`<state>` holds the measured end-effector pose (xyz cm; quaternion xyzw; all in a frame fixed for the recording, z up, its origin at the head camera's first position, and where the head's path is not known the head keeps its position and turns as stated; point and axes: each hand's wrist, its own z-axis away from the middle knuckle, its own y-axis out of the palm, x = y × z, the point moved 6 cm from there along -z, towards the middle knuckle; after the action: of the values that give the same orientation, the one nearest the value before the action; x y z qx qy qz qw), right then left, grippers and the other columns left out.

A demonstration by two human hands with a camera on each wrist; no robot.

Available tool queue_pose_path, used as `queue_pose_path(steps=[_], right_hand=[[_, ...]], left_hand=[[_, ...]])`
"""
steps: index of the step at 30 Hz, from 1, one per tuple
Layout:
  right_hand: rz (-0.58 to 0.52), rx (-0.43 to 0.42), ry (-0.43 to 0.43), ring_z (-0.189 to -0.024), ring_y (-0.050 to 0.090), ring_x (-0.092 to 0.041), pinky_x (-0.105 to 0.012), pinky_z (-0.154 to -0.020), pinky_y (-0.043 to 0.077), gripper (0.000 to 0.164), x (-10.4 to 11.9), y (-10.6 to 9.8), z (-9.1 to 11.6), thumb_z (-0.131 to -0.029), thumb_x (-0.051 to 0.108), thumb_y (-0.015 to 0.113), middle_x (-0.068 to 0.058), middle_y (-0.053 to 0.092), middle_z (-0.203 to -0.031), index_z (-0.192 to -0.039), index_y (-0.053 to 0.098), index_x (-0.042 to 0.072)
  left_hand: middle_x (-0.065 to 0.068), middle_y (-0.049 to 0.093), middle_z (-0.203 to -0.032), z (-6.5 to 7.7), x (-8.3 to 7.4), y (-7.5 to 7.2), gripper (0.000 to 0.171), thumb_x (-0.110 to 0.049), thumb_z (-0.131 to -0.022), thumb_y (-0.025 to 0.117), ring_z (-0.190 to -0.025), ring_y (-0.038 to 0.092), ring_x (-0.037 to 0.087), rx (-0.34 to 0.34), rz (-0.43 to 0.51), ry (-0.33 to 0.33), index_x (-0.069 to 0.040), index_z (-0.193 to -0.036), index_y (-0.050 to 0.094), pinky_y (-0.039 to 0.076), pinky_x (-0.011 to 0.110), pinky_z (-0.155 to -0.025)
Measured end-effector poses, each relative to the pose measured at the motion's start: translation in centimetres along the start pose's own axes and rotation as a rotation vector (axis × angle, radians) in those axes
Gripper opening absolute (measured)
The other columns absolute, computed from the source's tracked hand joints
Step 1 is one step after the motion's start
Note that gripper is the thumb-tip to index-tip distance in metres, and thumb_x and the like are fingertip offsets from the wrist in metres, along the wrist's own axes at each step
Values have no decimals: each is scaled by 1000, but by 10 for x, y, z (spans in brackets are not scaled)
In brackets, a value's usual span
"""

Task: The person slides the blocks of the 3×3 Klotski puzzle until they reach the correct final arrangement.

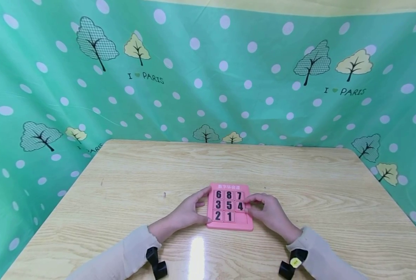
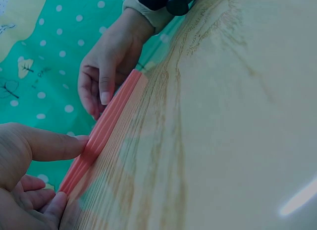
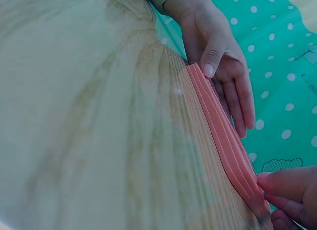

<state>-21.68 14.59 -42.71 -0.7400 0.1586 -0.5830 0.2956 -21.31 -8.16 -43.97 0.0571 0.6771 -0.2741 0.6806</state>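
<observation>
A pink number sliding puzzle (image 1: 230,227) lies flat on the table, its tiles reading 6 8 7, 3 5 4 and 2 1 from far row to near row. The near right slot holds no tile. My left hand (image 1: 188,210) holds the board's left side, thumb at the near corner and index finger at the far one. On the right, my right hand (image 1: 270,212) has its index finger and thumb at the number 4 tile (image 1: 240,206) and the board's right edge. Both wrist views show the pink board edge-on, with the thumbs against it.
The wood-grain table (image 1: 152,167) spreads around the puzzle. A green dotted curtain (image 1: 180,97) with printed trees hangs behind it and along the sides. Bright glare (image 1: 196,256) shows on the near tabletop. Each wrist wears a black camera mount (image 1: 156,264).
</observation>
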Motion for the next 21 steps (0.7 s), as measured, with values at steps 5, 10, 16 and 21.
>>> queue_pose_path(steps=[5,10,16,21], right_hand=[[7,0,-13,-96,62,-19,-33,-85,53,24,0,0,0,-75,0,74,0,70,-100,-95,72,12],[-1,9,-18,-98,62,-19,-34,-87,52,24,0,1,1,-75,1,74,1,70,-100,-96,72,13],[-7,8,-10,-99,62,-20,-36,-89,52,24,-1,0,2,-75,1,74,1,70,-100,-95,72,15],[-4,13,-7,-100,61,-20,-38,-90,51,24,0,1,4,-74,4,75,2,70,-100,-94,72,16]], left_hand=[[17,31,-150,0,-1,-1,97,0,-67,75,-128,41,39,-3,-7,11,-4,-149,24,35,47,-108],[15,30,-151,0,0,-1,97,-1,-67,75,-127,41,38,-4,-17,4,-5,-149,24,35,46,-108],[14,30,-151,0,0,-1,97,-1,-67,75,-128,41,37,-1,-10,-1,-6,-149,24,35,46,-108],[15,30,-151,0,0,0,97,-1,-67,75,-127,41,38,-2,-14,-2,-6,-149,24,36,46,-108]])
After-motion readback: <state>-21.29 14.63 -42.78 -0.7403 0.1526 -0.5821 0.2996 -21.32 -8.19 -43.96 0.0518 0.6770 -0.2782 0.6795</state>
